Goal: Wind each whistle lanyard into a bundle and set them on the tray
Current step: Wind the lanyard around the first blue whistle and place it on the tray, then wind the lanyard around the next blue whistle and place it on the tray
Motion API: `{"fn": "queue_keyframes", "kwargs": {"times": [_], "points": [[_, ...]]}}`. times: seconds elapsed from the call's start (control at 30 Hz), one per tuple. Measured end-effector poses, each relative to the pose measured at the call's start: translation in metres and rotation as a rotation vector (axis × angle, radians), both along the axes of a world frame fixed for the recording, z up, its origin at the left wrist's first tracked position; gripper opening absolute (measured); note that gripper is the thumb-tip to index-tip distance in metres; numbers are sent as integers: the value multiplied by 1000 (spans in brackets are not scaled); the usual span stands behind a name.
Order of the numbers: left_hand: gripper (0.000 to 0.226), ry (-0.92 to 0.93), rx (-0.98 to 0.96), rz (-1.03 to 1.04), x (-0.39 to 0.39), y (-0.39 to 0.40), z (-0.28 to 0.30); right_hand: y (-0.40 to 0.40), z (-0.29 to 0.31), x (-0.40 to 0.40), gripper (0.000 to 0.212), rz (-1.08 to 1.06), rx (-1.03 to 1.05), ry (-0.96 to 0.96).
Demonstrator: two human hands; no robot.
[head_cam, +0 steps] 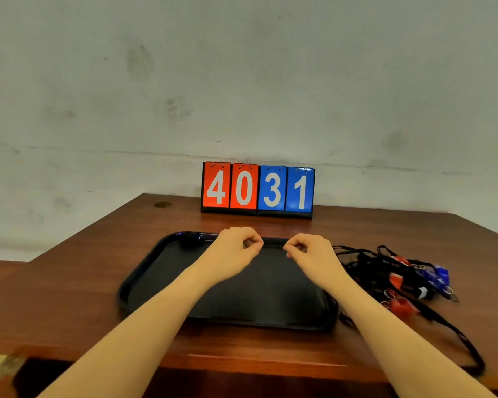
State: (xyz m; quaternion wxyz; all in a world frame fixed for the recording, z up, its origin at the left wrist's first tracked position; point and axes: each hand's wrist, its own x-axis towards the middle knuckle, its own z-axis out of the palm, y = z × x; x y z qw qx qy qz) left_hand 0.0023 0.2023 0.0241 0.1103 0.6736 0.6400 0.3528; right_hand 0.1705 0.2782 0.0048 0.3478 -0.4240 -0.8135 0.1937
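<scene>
Plainly, my black tray (pixel 161 271) sits centred, ready for bundles, one dark bundle (pixel 191 240) at its eleven o'clock. Tangled lanyards (pixel 385 271) wait at three o'clock. Left hand (pixel 236 248) and right hand (pixel 311 254) curl together; any cord pinched between them I cannot tell.

Head camera looks down, close over table (pixel 98 254).
</scene>
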Motion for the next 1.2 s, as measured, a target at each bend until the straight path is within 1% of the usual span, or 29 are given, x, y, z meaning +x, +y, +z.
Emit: {"fn": "queue_keyframes", "kwargs": {"times": [0.1, 0.23, 0.37, 0.57, 0.67, 0.8, 0.87, 0.9, 0.97, 1.03, 1.1, 1.2], "points": [[15, -8, -11, -49, 28, 8, -1, 6, -1, 30, 14, -75, 37, -61], [15, -14, -17, -95, 63, 26, -5, 18, -2, 62, 22, -192, 111, -211], [19, 57, -7, -120, 90, 54, -9, 34, -4, 76, 27, -247, 118, -346], [24, 136, -14, -102, 108, 88, -18, 58, -6, 83, 37, -252, 94, -480], [30, 171, -57, -113, 113, 100, -22, 65, -6, 82, 34, -233, 101, -591], [41, 196, -127, -136, 116, 112, -28, 71, -7, 84, 28, -222, 148, -672], [43, 195, -131, -155, 117, 114, -29, 71, -10, 87, 26, -209, 161, -633], [42, 193, -135, -165, 117, 114, -29, 72, -11, 88, 25, -204, 153, -568], [36, 163, -135, -173, 118, 114, -31, 71, -13, 90, 20, -206, 119, -367], [26, 93, -104, -154, 118, 112, -31, 69, -12, 91, 15, -198, 125, -185], [21, 21, -17, -118, 118, 108, -27, 67, -11, 92, 12, -173, 150, -104], [20, -59, 136, -54, 113, 99, -14, 64, -7, 90, 12, -147, 137, -48]]}}
